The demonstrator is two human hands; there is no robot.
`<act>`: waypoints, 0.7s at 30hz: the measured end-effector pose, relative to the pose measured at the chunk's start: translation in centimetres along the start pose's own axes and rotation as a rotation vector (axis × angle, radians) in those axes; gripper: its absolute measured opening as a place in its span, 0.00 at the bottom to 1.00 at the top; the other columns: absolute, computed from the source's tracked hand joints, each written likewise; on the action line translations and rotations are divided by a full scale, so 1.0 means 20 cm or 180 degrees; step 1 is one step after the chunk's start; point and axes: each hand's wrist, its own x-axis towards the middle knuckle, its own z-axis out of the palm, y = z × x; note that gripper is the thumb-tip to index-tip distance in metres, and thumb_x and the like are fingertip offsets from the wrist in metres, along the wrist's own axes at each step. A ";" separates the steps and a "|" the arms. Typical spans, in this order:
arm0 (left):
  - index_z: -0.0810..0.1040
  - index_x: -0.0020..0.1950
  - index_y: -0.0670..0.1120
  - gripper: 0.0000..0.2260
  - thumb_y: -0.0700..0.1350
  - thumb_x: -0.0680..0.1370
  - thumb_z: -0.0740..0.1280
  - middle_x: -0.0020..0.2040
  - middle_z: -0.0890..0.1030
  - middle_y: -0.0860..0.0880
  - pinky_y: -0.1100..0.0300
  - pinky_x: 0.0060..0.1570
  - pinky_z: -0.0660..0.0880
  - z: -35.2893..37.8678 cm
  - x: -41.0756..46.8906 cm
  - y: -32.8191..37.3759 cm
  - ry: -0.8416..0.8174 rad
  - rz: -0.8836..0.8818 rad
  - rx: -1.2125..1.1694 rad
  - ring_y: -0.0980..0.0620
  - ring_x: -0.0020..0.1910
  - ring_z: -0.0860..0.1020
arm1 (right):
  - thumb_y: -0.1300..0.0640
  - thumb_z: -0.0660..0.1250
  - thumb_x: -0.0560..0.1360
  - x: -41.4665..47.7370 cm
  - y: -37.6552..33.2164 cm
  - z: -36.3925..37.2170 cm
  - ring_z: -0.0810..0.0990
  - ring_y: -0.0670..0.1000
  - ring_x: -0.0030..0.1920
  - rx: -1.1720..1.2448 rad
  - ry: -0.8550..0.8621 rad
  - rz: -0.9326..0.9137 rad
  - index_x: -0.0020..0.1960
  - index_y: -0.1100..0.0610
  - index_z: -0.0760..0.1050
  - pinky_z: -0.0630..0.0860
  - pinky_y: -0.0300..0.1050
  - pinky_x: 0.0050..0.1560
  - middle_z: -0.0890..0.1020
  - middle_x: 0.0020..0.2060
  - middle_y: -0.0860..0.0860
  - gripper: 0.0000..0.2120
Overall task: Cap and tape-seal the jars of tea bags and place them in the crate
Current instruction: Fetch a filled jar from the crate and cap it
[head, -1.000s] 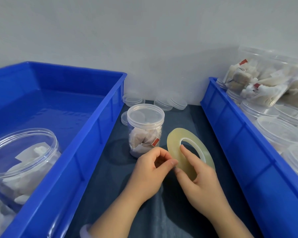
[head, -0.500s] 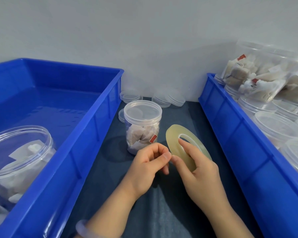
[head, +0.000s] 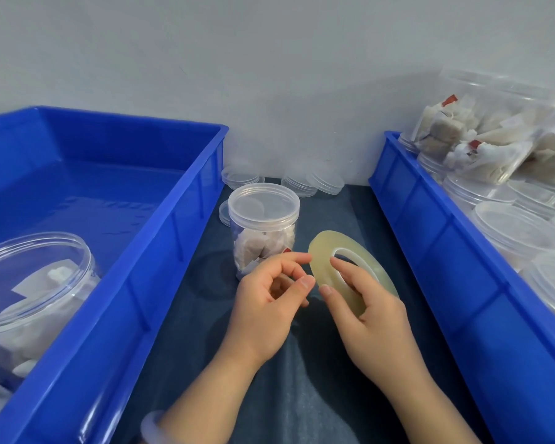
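A small clear jar (head: pixel 263 229) of tea bags stands capped on the dark mat between two blue crates. Just in front of it, my right hand (head: pixel 366 318) grips a flat roll of clear yellowish tape (head: pixel 326 256), thumb on its rim and fingers through the hole. My left hand (head: pixel 269 302) is beside the roll's near edge, thumb and forefinger curled close together at the rim. Whether they pinch the tape end I cannot tell. The left crate (head: pixel 161 251) holds one large capped jar of tea bags (head: pixel 29 299) at its near left corner.
The right blue crate (head: pixel 436 245) holds several uncapped jars and a bag of tea bags (head: pixel 494 145). Several loose clear lids (head: pixel 314 184) lie on the mat by the grey wall behind the small jar.
My left thumb and forefinger have parted slightly at the roll's edge. The right hand keeps its hold on the roll.
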 end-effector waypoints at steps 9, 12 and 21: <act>0.72 0.39 0.42 0.08 0.35 0.78 0.65 0.60 0.80 0.55 0.62 0.32 0.75 0.00 0.00 0.01 -0.0376 -0.0340 -0.0120 0.51 0.34 0.83 | 0.37 0.62 0.71 0.01 0.01 -0.04 0.73 0.36 0.52 -0.0405 -0.0167 0.0265 0.67 0.44 0.72 0.68 0.36 0.49 0.73 0.48 0.33 0.27; 0.73 0.38 0.43 0.08 0.35 0.75 0.69 0.57 0.82 0.55 0.64 0.36 0.76 0.00 0.00 0.00 -0.0319 -0.0308 -0.0179 0.49 0.39 0.84 | 0.36 0.59 0.71 0.01 0.00 -0.04 0.72 0.33 0.42 -0.0484 -0.0234 0.0241 0.66 0.41 0.72 0.67 0.36 0.45 0.72 0.44 0.30 0.25; 0.77 0.37 0.42 0.06 0.36 0.71 0.73 0.47 0.83 0.57 0.66 0.37 0.76 0.01 0.02 -0.02 0.0226 -0.0084 0.0189 0.55 0.32 0.80 | 0.42 0.66 0.72 0.00 -0.01 -0.03 0.69 0.28 0.54 -0.0292 -0.0355 0.0315 0.68 0.40 0.70 0.64 0.24 0.50 0.66 0.47 0.20 0.24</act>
